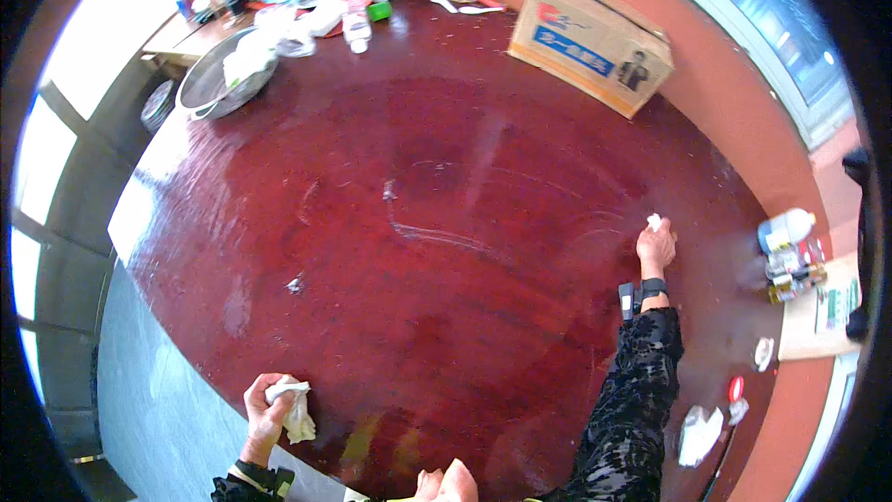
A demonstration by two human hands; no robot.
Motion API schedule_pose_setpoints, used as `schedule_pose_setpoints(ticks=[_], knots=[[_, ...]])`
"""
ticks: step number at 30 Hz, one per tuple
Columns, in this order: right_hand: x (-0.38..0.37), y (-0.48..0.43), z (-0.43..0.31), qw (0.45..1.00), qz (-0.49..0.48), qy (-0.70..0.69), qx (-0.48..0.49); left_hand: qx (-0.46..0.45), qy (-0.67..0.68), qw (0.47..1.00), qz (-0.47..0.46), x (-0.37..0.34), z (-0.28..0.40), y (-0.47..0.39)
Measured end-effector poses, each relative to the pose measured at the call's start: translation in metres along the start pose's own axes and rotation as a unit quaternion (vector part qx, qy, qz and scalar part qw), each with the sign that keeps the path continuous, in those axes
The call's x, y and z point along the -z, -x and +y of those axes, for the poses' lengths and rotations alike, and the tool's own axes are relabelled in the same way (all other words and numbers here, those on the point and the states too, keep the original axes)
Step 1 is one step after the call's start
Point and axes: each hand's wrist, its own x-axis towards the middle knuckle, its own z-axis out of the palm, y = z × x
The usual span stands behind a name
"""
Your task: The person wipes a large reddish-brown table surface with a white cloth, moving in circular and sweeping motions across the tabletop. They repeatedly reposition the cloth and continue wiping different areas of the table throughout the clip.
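A crumpled white cloth is gripped in my left hand, at the near left edge of a large dark-red table. My right arm reaches far out to the right. Its hand rests on the tabletop with a small white wad showing at the fingertips; most of that wad is hidden. Pale whitish smears run across the middle of the table, and a small white-grey clump lies left of them.
A cardboard box stands at the back against the orange wall. At the far left are a metal basin and piled clutter with a white bottle. Several bottles stand at the right, above a plastic bag near the edge.
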Motion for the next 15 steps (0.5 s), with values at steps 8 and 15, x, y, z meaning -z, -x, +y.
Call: schedule_pose_setpoints(ticks=[8, 15], knots=[[-0.041, 0.081, -0.234, 0.877, -0.065, -0.262, 0.397, -0.010, 0.024, 1.000, -0.012, 0.000, 0.001, -0.001], [0.011, 0.236, -0.302, 0.705, -0.113, -0.286, 0.639, -0.016, 0.033, 0.999, -0.034, 0.004, -0.002, -0.002]])
